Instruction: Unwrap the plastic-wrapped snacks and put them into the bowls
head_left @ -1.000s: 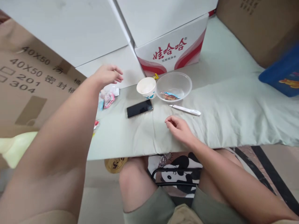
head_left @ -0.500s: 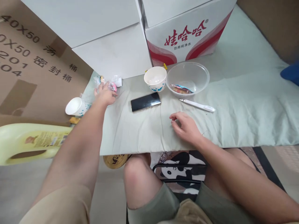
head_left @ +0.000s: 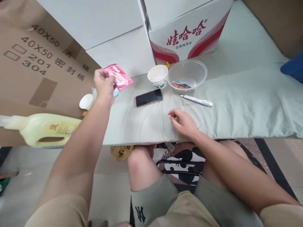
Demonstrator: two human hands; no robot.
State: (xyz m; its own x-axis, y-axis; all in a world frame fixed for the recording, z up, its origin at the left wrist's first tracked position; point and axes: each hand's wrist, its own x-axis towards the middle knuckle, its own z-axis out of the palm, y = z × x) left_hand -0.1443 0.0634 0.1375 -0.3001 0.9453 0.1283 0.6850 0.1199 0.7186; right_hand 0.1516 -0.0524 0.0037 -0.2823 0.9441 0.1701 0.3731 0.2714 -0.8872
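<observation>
"If the phone [head_left: 149, 98] is the hub of the dial, where are the biggest things?"

"The pale green cloth [head_left: 246, 107] spreads beneath it. A printed brown carton [head_left: 52, 75] rises at ten o'clock, and a white box [head_left: 189, 42] with red lettering stands at one."

"And the next in size?"

"A pale yellow bottle [head_left: 44, 127] is at eight, partly behind the person's left forearm. A clear bowl [head_left: 188, 71] sits at two, and just beside it, towards one, is a white paper cup [head_left: 158, 82]. Another cup [head_left: 86, 101] shows at nine; the forearm covers part of it, so whether it stands or lies is hard to tell."

"The hands?"

"The right hand [head_left: 183, 123] is at four, fingers loosely curled, thumb slightly apart. The left hand [head_left: 104, 86] is near ten, thumb and fingers pinching a pink packet [head_left: 120, 77]."

"Where is that packet?"

"At ten, in front of the white boxes."

"Anything slimmer?"

"A white slim tool [head_left: 197, 101] lies at three, near the right hand."
</observation>
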